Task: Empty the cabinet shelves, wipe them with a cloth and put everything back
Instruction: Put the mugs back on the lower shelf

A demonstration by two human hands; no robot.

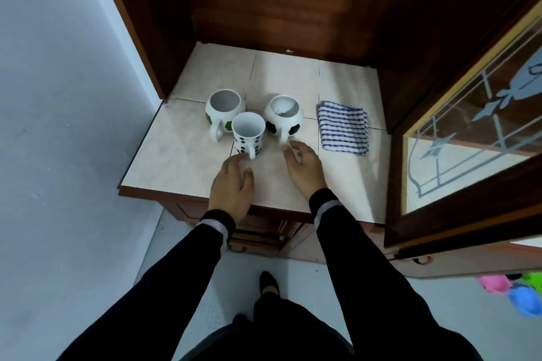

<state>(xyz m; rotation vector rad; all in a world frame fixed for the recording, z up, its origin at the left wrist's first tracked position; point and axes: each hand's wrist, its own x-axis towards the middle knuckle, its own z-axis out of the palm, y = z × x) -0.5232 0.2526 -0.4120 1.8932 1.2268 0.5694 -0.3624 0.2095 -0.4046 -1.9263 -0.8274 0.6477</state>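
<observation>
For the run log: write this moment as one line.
left grip by dotted mug handle; right grip by black-white football mug handle; striped cloth on counter

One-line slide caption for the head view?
Left hand and right hand near dotted mug and black football mug on tiled counter; striped cloth lies right.

Glossy, seemingly ceramic mugs [248,135]; woven cloth [343,127]; smooth tiled counter [179,155]

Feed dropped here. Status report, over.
Left hand, right hand open at handles, nothing gripped. Three mugs upright on tiled counter. Striped cloth right of them.
</observation>
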